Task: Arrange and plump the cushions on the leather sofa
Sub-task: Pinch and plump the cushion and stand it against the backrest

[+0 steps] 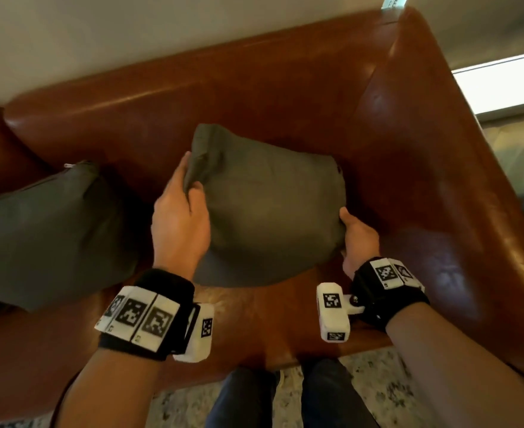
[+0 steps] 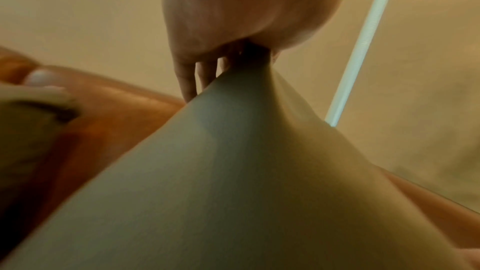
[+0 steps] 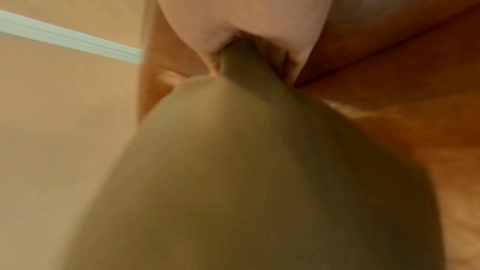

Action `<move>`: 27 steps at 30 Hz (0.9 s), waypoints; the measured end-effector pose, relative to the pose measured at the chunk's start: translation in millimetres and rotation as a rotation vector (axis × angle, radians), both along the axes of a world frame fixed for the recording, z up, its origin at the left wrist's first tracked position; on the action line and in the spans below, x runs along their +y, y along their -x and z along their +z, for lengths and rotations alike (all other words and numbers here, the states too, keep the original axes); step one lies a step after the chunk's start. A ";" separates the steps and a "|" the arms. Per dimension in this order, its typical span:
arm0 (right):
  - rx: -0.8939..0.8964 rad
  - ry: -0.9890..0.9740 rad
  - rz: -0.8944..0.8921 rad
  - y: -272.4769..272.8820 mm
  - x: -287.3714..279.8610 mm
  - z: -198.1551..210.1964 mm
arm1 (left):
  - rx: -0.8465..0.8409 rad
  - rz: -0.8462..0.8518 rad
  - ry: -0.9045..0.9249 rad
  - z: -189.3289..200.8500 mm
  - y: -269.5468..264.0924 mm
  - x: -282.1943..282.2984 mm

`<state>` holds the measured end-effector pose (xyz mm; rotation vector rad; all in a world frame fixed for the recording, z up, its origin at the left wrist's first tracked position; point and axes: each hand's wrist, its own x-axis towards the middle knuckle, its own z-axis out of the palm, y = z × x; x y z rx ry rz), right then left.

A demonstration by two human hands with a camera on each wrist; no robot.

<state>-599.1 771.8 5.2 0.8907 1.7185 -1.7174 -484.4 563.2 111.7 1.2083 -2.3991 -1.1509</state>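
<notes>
I hold the green cushion (image 1: 273, 208) between both hands on the sofa (image 1: 254, 88) seat, my left hand (image 1: 179, 217) pinching its upper left corner and my right hand (image 1: 358, 236) gripping its lower right edge. It lies straight ahead, leaning towards the backrest. The armrest (image 1: 433, 168) stands near its right side; the second cushion (image 1: 47, 230) lies just beside it on the left.

Brown leather sofa (image 1: 254, 97) carrying two dark green fabric cushions: the right cushion (image 1: 273, 211), near the sofa's right armrest corner, gripped at its sides by the left hand (image 1: 179, 217) and right hand (image 1: 358, 239); the left cushion (image 1: 47, 233) beside it.
</notes>
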 end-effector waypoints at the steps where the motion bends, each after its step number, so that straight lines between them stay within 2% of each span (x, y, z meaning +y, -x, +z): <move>1: 0.045 -0.045 0.004 -3.9 -2.5 6.4 | 0.010 0.048 -0.025 -5.9 -4.1 -9.9; 4: 0.262 -0.227 0.027 -22.0 -13.6 24.3 | -0.014 0.165 -0.060 -16.9 -15.3 -31.4; 6: 0.370 -0.278 0.044 -34.2 -25.2 35.8 | -0.090 0.150 0.100 -15.6 -19.6 -30.6; 7: 0.387 -0.274 0.038 -38.4 -30.8 40.8 | -0.106 0.083 0.233 -11.6 -18.9 -25.7; 9: 0.394 -0.246 0.038 -42.3 -39.1 48.8 | -0.131 -0.194 0.444 -1.5 -11.2 -4.9; 12: 0.433 -0.178 0.074 -45.5 -47.5 64.3 | -0.151 -0.746 0.625 2.2 -2.9 39.3; 14: 0.485 -0.143 0.117 -48.1 -51.1 75.0 | -0.196 -0.937 0.690 -0.6 1.3 59.7; 15: 0.503 -0.119 0.130 -48.9 -52.5 80.9 | -0.225 -0.938 0.709 -1.7 4.6 63.6; 19: 0.580 -0.057 0.171 -38.9 -53.6 92.9 | -0.260 -0.753 0.735 3.3 23.1 52.7; 23: 0.651 -0.042 0.321 -28.0 -49.7 89.9 | -0.229 -0.718 0.706 -3.4 23.9 37.7; 25: 0.563 -0.127 0.318 -27.5 -37.7 67.5 | -0.192 -0.654 0.708 -6.1 22.8 32.0; 27: 0.327 -0.277 0.280 -29.0 -19.5 37.8 | -0.148 -0.572 0.703 -3.5 24.3 28.7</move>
